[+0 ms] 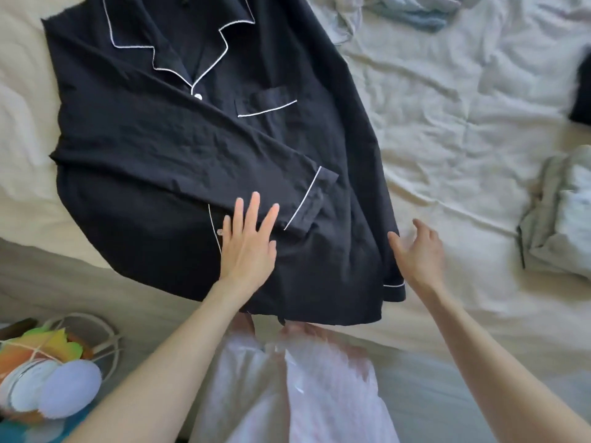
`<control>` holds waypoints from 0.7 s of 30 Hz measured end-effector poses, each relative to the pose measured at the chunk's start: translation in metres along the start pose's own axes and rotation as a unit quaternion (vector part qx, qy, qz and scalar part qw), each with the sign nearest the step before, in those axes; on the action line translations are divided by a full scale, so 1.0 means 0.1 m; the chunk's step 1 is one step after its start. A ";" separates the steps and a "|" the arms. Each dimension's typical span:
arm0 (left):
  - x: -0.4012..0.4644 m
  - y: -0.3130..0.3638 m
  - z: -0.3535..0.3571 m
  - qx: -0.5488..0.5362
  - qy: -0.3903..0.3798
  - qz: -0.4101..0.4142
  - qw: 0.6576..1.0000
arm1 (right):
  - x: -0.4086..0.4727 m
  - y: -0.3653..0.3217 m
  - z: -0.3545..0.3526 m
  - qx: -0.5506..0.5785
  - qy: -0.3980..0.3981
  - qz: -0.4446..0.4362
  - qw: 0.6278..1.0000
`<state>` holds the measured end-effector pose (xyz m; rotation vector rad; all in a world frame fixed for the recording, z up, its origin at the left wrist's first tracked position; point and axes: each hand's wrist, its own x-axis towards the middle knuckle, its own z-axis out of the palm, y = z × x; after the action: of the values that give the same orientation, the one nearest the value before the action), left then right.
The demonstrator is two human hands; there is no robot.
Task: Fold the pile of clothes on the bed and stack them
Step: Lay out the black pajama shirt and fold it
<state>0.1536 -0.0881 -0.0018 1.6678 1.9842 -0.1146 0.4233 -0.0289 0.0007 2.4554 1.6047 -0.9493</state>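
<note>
— What took up most of the frame?

— The bed (463, 129), under a wrinkled cream sheet, filled the right side and the upper left corner; on it, from the upper left down to the lower centre, a black pyjama shirt (153, 148) with white piping lay spread face up, collar toward the top edge.

— How did the shirt lie?

— One sleeve (243, 167) was folded across the chest, its cuff pointing toward the centre right of the frame; a chest pocket (265, 102) with a white edge showed just above that sleeve; the other sleeve ran down the shirt's right side, its cuff (395, 290) in the lower centre.

— And the rest of the clothes?

— A pale grey-blue bundle (563, 219) sat at the right edge; another light blue heap (412, 11) lay at the top; a dark piece (583, 97) showed at the upper right edge, too cropped to identify.

— The hands?

— The left hand (248, 247) rested flat on the shirt front, just below the folded sleeve, fingers (254, 209) straight and spread, holding nothing; the right hand (419, 251) was at the shirt's right edge, fingers loosely opened, gripping nothing; whether it touched the cloth I could not tell.

— Anything smaller?

— A white wire basket (96, 334) with colourful items in the lower left corner.
</note>
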 end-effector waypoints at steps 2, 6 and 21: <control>0.12 0.23 0.06 0.021 -0.059 0.045 0.997 | 0.02 0.09 0.03 -0.007 -0.048 0.045 0.998; 0.27 0.40 0.18 0.047 -0.196 0.038 0.979 | 0.08 0.26 0.07 -0.031 -0.130 0.049 0.990; 0.40 0.90 0.02 0.002 0.005 0.159 0.987 | 0.38 0.21 -0.59 0.131 0.145 -0.059 0.979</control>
<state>0.2352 -0.0321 0.0031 1.9661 1.6975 0.0069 0.4781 0.0141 0.0233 2.8170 1.8363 -0.9036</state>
